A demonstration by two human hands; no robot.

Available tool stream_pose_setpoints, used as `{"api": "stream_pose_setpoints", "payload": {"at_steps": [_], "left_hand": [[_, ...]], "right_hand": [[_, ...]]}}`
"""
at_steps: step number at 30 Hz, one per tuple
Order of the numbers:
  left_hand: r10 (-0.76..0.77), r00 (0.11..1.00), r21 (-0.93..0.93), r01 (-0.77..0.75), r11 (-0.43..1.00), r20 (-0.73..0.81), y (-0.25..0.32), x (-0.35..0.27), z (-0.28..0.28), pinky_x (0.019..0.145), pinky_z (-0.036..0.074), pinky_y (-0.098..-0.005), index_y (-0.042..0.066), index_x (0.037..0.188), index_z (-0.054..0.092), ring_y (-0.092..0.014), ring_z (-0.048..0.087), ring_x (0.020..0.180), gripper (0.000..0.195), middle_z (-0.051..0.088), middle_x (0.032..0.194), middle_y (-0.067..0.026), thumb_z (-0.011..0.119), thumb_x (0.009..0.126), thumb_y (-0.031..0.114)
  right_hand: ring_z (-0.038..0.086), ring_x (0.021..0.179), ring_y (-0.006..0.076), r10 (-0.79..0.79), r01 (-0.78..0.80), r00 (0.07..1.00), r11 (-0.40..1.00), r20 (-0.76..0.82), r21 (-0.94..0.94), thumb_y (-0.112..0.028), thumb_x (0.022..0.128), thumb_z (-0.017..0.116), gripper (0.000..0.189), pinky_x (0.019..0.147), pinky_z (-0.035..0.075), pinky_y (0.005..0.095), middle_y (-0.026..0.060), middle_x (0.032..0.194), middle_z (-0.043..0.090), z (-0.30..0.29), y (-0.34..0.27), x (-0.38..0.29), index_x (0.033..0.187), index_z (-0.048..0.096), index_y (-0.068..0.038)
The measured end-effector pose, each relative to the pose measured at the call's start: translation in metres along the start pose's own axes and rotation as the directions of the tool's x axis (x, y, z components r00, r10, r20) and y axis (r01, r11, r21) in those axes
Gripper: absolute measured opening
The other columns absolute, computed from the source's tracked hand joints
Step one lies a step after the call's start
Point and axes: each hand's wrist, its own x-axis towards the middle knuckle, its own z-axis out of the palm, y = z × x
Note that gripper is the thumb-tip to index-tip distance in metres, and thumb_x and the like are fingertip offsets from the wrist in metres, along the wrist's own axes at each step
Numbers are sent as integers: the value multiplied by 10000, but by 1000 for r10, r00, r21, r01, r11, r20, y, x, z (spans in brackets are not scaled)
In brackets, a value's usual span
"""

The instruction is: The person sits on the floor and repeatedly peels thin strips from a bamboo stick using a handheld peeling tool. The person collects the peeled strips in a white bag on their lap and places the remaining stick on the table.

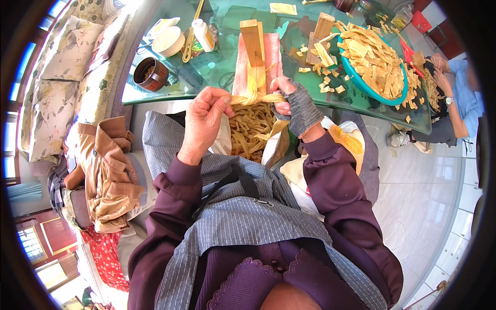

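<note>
A yellowish, flat fibrous strip (254, 97) is knotted in the middle, just off the table edge. My left hand (207, 116) pinches its left end between thumb and fingers. Around its right end is closed my right hand (296, 104), which wears a grey fingerless glove. Behind the knot, a wooden block stand (254, 42) rises from a pink cloth (273, 50), with yellow strip material running down its front. Below my hands, an open bag holds many similar strips (252, 131) between my knees.
On the glass table (217, 73) are a teal basin (403, 91) heaped with strips, a second wooden block (323, 27), scattered pieces, a dark mug (151, 73), a white bowl (168, 42) and a white bottle (203, 35). Another person's hands (440, 71) are at the far right.
</note>
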Motion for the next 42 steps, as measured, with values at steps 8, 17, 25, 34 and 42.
{"api": "stream_pose_setpoints", "payload": {"at_steps": [8,17,25,34,42], "left_hand": [[131,947,623,-294,725,294,0,-14,33,742,445,-431,7,987,564,-370,551,870,251,575,887,-180,639,811,169],[-475,774,-10,527,850,419,-11,-29,58,512,364,-200,33,821,527,-39,435,570,280,488,681,28,443,982,246],[-180,941,432,40,901,288,-3,-44,53,553,443,-399,23,834,527,-300,599,640,176,569,669,-149,525,904,184],[106,988,757,-157,634,116,-27,22,10,621,469,-399,103,974,574,-311,591,727,147,595,821,-116,574,828,119],[-356,910,-209,398,893,212,-34,44,7,574,343,-189,47,978,570,-23,378,624,181,482,738,55,511,949,216]], "right_hand": [[553,633,118,-212,242,970,809,118,-536,-256,798,710,254,586,467,275,42,673,561,8,37,9,829,582,-38],[601,686,317,-687,387,695,108,213,-916,-164,789,644,154,603,476,394,114,742,603,-6,35,18,883,541,-98],[603,656,247,-697,332,704,154,136,-930,-187,802,660,160,612,477,348,87,732,597,-8,20,22,880,566,-83],[587,667,172,-248,381,915,281,317,-881,-334,824,662,332,644,453,304,102,684,630,-21,9,28,804,665,-2],[553,579,178,-397,287,907,333,143,-898,-320,830,652,326,566,437,307,110,650,592,-20,5,41,780,656,2]]}}
